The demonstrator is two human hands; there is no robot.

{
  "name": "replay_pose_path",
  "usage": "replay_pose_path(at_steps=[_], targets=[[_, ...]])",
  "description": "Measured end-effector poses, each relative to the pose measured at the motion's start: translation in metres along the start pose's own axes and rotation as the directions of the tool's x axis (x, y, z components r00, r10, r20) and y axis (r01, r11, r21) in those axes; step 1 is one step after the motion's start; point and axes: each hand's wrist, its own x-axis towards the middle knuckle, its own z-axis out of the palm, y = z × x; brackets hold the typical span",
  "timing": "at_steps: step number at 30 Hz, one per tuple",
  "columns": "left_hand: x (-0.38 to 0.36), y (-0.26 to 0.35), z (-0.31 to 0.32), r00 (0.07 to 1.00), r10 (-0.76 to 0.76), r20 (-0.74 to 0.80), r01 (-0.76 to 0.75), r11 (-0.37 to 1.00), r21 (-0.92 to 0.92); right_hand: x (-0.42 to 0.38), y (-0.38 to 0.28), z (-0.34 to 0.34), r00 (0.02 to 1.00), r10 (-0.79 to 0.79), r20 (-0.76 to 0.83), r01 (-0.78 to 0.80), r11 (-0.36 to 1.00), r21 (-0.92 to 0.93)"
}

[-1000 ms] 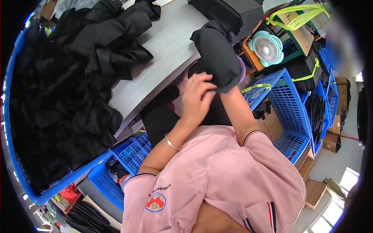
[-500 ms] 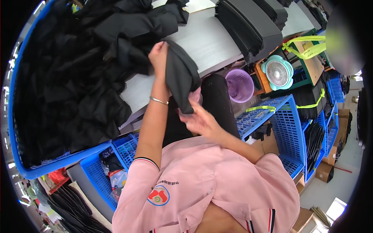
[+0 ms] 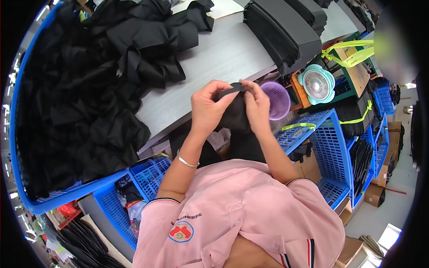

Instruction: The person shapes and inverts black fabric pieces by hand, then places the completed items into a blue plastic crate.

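My left hand [image 3: 208, 107] pinches one end of a black fabric piece [image 3: 231, 91], its thumb and fingers pressed together. At the other end, my right hand [image 3: 257, 107] grips the cloth between thumb and fingers. A narrow folded edge of it runs between the two hands, above my lap. How far the cloth hangs below cannot be told against my dark trousers. To the left, a heap of black fabric pieces [image 3: 67, 116] fills a large blue bin [image 3: 67, 196] and spreads onto the grey table [image 3: 210, 56] beyond my hands.
Stacked black panels [image 3: 288, 33] lie on the table at the far right. Below them are a purple basket [image 3: 276, 100] and a turquoise fan [image 3: 318, 83]. Blue crates [image 3: 328, 156] stand close by my right arm; a smaller blue crate [image 3: 114, 207] is at my left.
My left hand has come down and right, away from the table edge. My right hand has risen beside it. The cloth that was stretched between them is now gathered at a folded edge.
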Motion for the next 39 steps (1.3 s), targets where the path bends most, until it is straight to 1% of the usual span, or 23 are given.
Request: replay_pose_path(at_steps=[1,2,4,7,8,10,11,12,14,15,16,18,19,22,24,25,26,27,29,32,36,38,39], targets=[[-0.001,0.004,-0.006,0.999,-0.033,-0.007,0.032,0.995,-0.092,0.004,0.009,-0.009,0.999,0.024,-0.029,-0.025,0.999,-0.041],[-0.002,0.009,-0.012,0.998,-0.064,-0.013,0.061,0.981,-0.182,0.005,0.013,-0.017,0.993,0.118,-0.005,-0.117,0.984,0.137],[-0.001,0.013,-0.024,0.999,-0.042,-0.025,0.038,0.989,-0.144,-0.005,0.004,-0.030,0.978,0.196,0.068,-0.206,0.948,0.241],[0.001,0.002,-0.023,0.998,-0.066,-0.006,0.064,0.986,-0.152,-0.028,-0.033,-0.004,0.998,0.042,0.039,-0.051,0.961,0.272],[-0.001,0.002,-0.017,0.995,-0.094,0.035,0.098,0.988,-0.121,-0.031,-0.025,0.002,0.995,-0.071,0.063,0.056,0.976,0.212],[-0.009,0.002,-0.009,0.981,-0.152,0.118,0.159,0.986,-0.055,-0.032,-0.032,0.004,0.981,-0.152,0.120,0.170,0.974,-0.147],[-0.012,0.005,-0.008,0.977,-0.143,0.159,0.143,0.990,0.010,-0.029,-0.022,0.000,0.996,-0.045,0.078,0.056,0.987,-0.150],[-0.015,0.008,-0.009,0.975,-0.160,0.153,0.165,0.986,-0.021,-0.024,-0.012,-0.004,0.998,-0.054,0.021,0.057,0.987,-0.148],[-0.015,0.013,-0.017,0.972,-0.192,0.137,0.204,0.976,-0.081,-0.019,-0.001,-0.020,0.981,0.137,0.138,-0.140,0.990,0.016],[-0.015,0.009,-0.024,0.975,-0.188,0.120,0.205,0.967,-0.151,-0.020,-0.002,-0.028,0.924,0.282,0.260,-0.340,0.915,0.215],[-0.014,0.005,-0.030,0.982,-0.173,0.078,0.185,0.965,-0.186,-0.025,-0.005,-0.029,0.883,0.342,0.322,-0.445,0.827,0.343],[-0.011,0.001,-0.053,0.919,-0.317,0.234,0.387,0.833,-0.396,-0.031,-0.018,-0.031,0.792,0.410,0.453,-0.610,0.565,0.555],[-0.013,-0.008,-0.051,0.880,-0.367,0.302,0.469,0.777,-0.420,-0.032,-0.040,-0.020,0.796,0.470,0.381,-0.604,0.578,0.550],[-0.041,-0.022,-0.028,0.701,-0.440,0.561,0.703,0.559,-0.440,-0.022,-0.033,-0.018,0.817,0.421,0.394,-0.576,0.597,0.558],[-0.066,-0.026,-0.013,0.641,-0.457,0.616,0.752,0.532,-0.389,-0.011,-0.020,-0.011,0.844,0.320,0.430,-0.481,0.806,0.345],[-0.069,-0.037,-0.011,0.617,-0.398,0.679,0.765,0.503,-0.401,-0.010,-0.010,-0.004,0.847,0.273,0.457,-0.408,0.884,0.228],[-0.070,-0.047,-0.010,0.597,-0.329,0.731,0.774,0.476,-0.418,-0.018,0.001,0.010,0.824,0.281,0.492,-0.393,0.908,0.141],[-0.072,-0.058,-0.008,0.573,-0.258,0.778,0.785,0.447,-0.430,-0.026,0.049,0.024,0.778,0.200,0.595,-0.406,0.883,0.234],[-0.069,-0.071,-0.011,0.548,-0.165,0.820,0.797,0.402,-0.451,-0.052,0.094,0.051,0.648,0.262,0.715,-0.526,0.833,0.171],[-0.064,-0.067,0.000,0.621,-0.171,0.765,0.761,0.369,-0.535,-0.089,0.120,0.074,0.414,0.327,0.849,-0.675,0.736,0.046],[-0.039,-0.052,0.022,0.856,-0.292,0.426,0.516,0.445,-0.732,-0.101,0.089,0.054,0.657,0.353,0.666,-0.416,0.907,-0.070],[-0.021,-0.048,0.018,0.910,-0.340,0.237,0.387,0.492,-0.780,-0.103,0.061,0.038,0.758,0.323,0.567,-0.283,0.946,-0.160],[-0.013,-0.044,0.010,0.918,-0.358,0.169,0.344,0.509,-0.789,-0.094,0.051,0.034,0.738,0.510,0.443,-0.513,0.850,-0.123]])
